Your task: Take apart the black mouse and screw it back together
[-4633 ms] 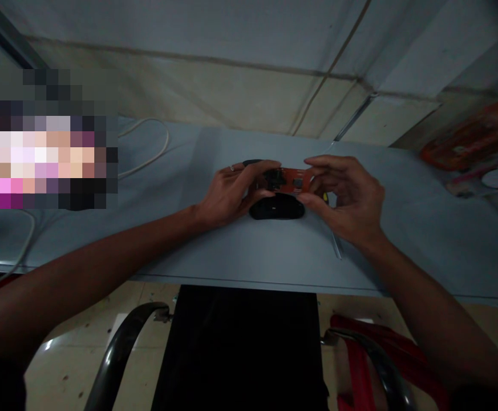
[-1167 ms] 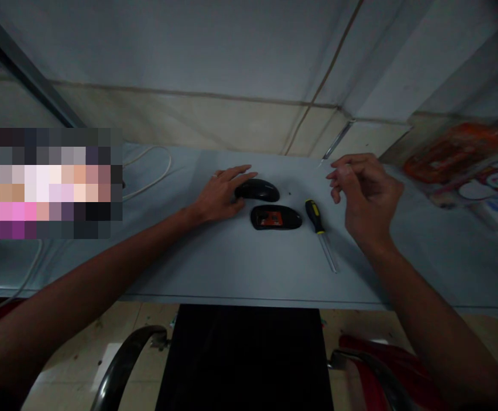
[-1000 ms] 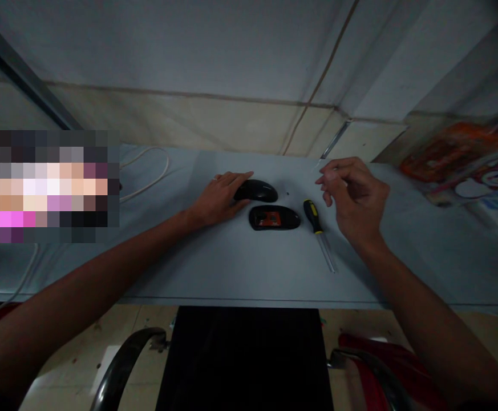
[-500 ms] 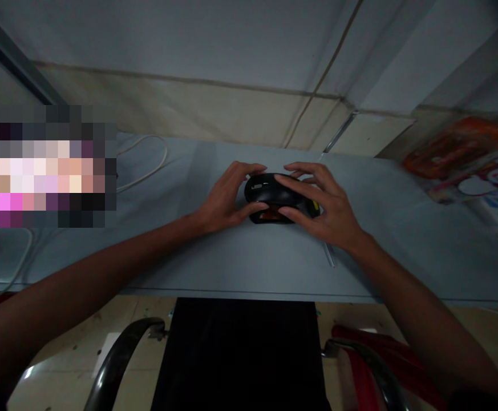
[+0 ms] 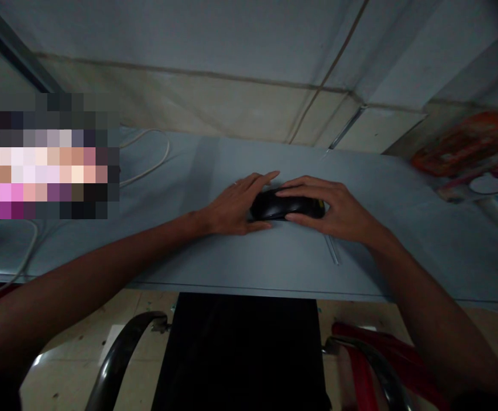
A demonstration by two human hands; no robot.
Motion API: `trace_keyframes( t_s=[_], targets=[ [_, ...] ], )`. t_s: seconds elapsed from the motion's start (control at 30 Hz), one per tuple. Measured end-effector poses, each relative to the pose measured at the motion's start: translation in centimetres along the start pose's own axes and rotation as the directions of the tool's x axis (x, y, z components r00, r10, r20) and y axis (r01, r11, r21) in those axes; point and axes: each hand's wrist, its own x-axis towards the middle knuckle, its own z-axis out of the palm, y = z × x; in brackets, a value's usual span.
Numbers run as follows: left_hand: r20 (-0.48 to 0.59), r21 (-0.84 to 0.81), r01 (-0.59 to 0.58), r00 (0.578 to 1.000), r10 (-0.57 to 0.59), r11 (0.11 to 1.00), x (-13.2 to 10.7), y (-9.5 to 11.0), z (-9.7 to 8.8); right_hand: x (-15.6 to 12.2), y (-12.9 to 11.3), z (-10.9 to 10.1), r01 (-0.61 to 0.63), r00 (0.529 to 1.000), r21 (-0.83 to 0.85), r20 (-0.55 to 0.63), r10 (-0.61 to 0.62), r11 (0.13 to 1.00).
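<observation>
A black computer mouse (image 5: 270, 206) with a yellow mark at its right end rests on the grey-blue tabletop. My right hand (image 5: 334, 208) is closed over it from the right, fingers along the far side and top, thumb on the near side. At the mouse's left end, my left hand (image 5: 242, 205) is spread with its thumb and fingers apart, close around that end; whether it touches is unclear. Below my right hand, a thin clear rod (image 5: 333, 250) lies on the tabletop, its upper part hidden by the hand.
White cables (image 5: 157, 162) curl at the left beside a pixelated area. Colourful plastic packets (image 5: 471, 154) lie at the far right. A tiled wall (image 5: 214, 103) closes off the back of the table (image 5: 231, 262). Chair armrests (image 5: 118, 354) stand below its front edge.
The mouse has turned from tilted, with an orange-brown patch showing, to lying flat. My left hand has loosened from its end and spread; my right hand stays on it.
</observation>
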Motion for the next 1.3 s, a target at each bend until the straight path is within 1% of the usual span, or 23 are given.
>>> trace_keyframes(
  t_s=[0.1,0.33,0.57,0.8,1.1,1.2,1.3],
  targets=[
    [0.027,0.013,0.007,1.000,-0.008,1.000,0.0,0.3,-0.2,0.0,0.0,-0.1,-0.008,0.999,-0.016,0.043,0.009,1.000],
    [0.011,-0.007,-0.017,1.000,0.017,1.000,0.0,0.3,-0.3,0.1,0.3,0.1,-0.024,0.998,-0.083,0.052,0.029,0.996],
    [-0.019,-0.046,-0.070,0.997,0.070,0.996,0.0,0.3,-0.4,-0.1,0.7,0.2,-0.032,0.996,-0.087,0.080,0.039,0.996],
    [-0.033,-0.027,-0.100,0.995,0.099,0.995,0.0,-0.3,0.0,-0.2,1.5,0.3,-0.023,0.994,-0.087,0.101,0.032,0.996],
    [-0.046,-0.054,-0.110,0.993,0.108,0.992,0.0,-0.5,-0.1,-0.1,1.3,1.0,-0.051,0.994,-0.097,0.087,0.059,0.994],
    [-0.043,-0.034,-0.114,0.993,0.113,0.993,0.0,-0.6,-0.1,0.1,1.1,1.6,-0.096,0.994,-0.110,0.047,0.102,0.989],
    [-0.014,-0.013,-0.105,0.994,0.105,0.994,0.1,-0.6,-0.1,0.2,0.8,2.5,-0.159,0.987,-0.110,0.000,0.160,0.981]
  ],
)
